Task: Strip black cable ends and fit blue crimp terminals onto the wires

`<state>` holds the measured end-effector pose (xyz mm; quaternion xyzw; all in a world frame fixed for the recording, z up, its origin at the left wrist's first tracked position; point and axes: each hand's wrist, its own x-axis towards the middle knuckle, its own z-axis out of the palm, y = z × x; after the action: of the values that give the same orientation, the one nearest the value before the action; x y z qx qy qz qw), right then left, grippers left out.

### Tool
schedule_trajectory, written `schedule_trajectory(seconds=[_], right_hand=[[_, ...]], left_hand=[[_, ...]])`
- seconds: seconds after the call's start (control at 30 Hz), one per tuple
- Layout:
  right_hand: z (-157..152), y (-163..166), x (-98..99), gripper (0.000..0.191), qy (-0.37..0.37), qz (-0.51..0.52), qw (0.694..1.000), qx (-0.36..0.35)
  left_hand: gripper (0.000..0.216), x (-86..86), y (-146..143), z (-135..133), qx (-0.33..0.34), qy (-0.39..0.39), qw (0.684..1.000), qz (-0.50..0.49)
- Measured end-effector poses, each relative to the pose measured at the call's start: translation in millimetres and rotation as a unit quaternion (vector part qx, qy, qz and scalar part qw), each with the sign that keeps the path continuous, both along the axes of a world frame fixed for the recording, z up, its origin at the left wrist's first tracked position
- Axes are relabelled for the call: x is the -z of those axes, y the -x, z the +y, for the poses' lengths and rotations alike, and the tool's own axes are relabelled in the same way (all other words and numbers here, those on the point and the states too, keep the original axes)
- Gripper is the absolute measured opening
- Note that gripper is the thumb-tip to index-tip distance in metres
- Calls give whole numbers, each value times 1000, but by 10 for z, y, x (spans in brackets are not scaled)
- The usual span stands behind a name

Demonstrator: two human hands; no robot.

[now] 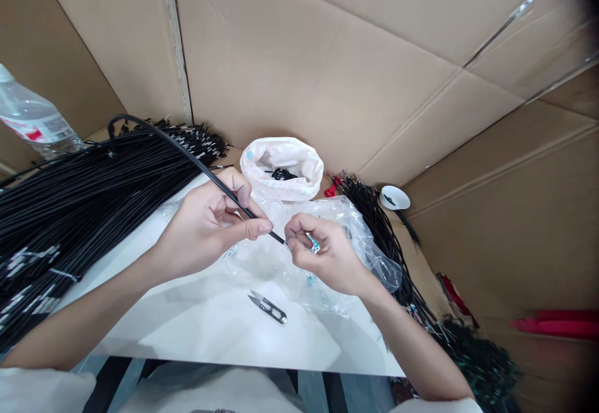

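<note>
A black cable [187,153] arches over from the left and runs down between my hands. My left hand [213,223] grips it near its end, thumb below and fingers above. At the tip, my right hand [322,247] is pinched, thumb against forefinger; whatever lies between those fingertips is too small to make out. Below both hands, black thread snips [267,307] rest on the white tabletop [187,325]. Crumpled clear plastic [281,263] spreads out beneath my hands.
Bundled black cables [93,194] fill the left side, beside a water bottle [37,116]. Behind my hands stands a white bag [309,182] holding small black pieces. More black cables [374,226] and a small white bowl [400,197] lie right. Cardboard walls [304,57] enclose the table.
</note>
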<state>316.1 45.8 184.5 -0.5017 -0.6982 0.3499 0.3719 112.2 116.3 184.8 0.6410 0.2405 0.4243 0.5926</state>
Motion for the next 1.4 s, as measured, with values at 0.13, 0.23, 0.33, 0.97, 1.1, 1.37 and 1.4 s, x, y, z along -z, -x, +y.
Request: schedule_trajectory(seconds=[0.13,0.23,0.33,0.97,1.1,1.37,1.4], right_hand=[[-44,-12,27,8,23,60,997,48],[-219,29,283,9,-258,85,920,283],[-509,146,714,18,-338,-40,905,253],[-1146,583,1791,27,-16,-304,923,235],[-1117,613,1762,19,45,-293,925,238],[-1037,382,962,22,193,67,959,197],[-1020,320,825,27,170,94,959,205]], left_hand=[[42,-18,29,30,-15,-7,1000,-7],[42,-18,55,93,-36,-13,999,-29],[42,9,61,161,-24,-11,999,-44],[38,31,51,183,-13,-16,999,-37],[38,26,54,186,-8,-19,999,-33],[38,53,50,198,-11,-27,999,-21],[38,59,47,198,-15,-28,999,-13]])
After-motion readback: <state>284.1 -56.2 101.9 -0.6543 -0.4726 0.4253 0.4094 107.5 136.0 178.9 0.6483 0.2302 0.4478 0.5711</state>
